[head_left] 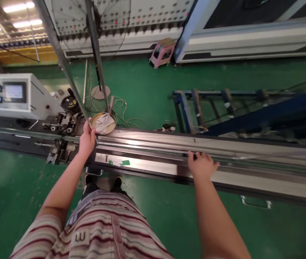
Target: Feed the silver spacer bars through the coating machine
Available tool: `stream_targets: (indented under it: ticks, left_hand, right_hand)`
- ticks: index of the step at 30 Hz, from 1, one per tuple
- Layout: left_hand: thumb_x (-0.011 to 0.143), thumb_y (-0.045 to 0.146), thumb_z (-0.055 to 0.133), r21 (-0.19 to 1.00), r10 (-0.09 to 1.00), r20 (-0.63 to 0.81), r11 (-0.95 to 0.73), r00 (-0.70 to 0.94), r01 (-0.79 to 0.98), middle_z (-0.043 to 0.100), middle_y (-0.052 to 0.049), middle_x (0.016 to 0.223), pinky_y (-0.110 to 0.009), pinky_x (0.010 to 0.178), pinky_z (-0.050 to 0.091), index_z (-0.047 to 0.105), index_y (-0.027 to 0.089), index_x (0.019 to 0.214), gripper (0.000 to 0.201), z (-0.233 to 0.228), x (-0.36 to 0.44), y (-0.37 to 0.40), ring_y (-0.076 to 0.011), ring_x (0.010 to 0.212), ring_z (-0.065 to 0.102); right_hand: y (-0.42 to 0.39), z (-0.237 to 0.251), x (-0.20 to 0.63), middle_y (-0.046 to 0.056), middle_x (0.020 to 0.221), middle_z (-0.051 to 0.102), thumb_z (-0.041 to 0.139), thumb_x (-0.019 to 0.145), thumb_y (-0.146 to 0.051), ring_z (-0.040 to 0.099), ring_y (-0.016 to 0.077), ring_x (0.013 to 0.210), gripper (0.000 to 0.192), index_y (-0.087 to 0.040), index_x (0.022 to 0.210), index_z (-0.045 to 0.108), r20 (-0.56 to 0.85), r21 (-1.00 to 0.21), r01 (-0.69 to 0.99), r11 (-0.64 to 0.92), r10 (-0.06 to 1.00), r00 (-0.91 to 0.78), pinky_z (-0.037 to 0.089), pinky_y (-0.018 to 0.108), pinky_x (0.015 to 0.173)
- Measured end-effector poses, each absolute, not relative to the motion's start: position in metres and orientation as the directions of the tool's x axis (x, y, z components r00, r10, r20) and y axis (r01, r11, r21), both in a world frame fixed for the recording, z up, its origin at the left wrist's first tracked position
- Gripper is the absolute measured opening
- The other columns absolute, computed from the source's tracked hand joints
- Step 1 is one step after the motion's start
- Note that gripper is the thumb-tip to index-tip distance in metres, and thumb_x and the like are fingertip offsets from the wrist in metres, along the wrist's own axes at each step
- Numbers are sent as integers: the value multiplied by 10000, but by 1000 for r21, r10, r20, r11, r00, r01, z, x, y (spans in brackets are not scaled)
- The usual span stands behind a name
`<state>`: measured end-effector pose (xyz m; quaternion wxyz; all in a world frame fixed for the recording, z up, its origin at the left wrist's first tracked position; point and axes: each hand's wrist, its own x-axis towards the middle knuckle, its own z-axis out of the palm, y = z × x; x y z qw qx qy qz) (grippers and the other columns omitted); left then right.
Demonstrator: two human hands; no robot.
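Observation:
My left hand (87,140) is closed around a long thin metal bar (69,77) that slants up past the top left of the view. The bar's lower end meets the machine bed beside that hand, where a bright strip runs off to the right along the bed. Far to the right, my right hand (203,164) rests palm down over the long metal rail (147,149). Its thumb and first fingers are bent together at the strip, and the little finger sticks out. A round yellow tray (112,128) with pale cloths (103,123) sits just right of my left hand.
Left stand a control box (31,95) with a screen and a clamp mechanism (64,124). Beyond the bed are a fan stand (100,91), loose cables (122,104), a pink stool (163,53) and a blue frame (185,111). Green scraps (125,162) lie on the bed.

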<state>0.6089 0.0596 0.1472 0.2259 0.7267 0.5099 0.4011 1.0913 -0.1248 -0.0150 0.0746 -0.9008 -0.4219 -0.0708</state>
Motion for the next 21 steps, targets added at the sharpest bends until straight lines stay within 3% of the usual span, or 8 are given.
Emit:
stream_targets:
  ticks: [9, 21]
  left_hand:
    - [1005, 307, 429, 732, 929, 362, -336, 79, 593, 739, -87, 900, -325, 863, 545, 275, 168, 1510, 546, 144, 458, 110, -201, 864, 726]
    - [1000, 308, 418, 725, 918, 394, -338, 42, 600, 744, -98, 927, -331, 847, 556, 288, 176, 1485, 519, 137, 258, 186, -214, 885, 733]
  right_hand:
    - [-73, -29, 947, 257, 1125, 669, 240, 955, -553, 545, 355, 1169, 722, -7, 1112, 686, 249, 28, 816, -577, 795, 553, 317, 534, 1025]
    - [12, -31, 746, 255, 988, 676, 288, 964, -555, 566, 363, 1065, 672, -29, 1000, 705, 276, -5, 835, -550, 802, 530, 319, 535, 960]
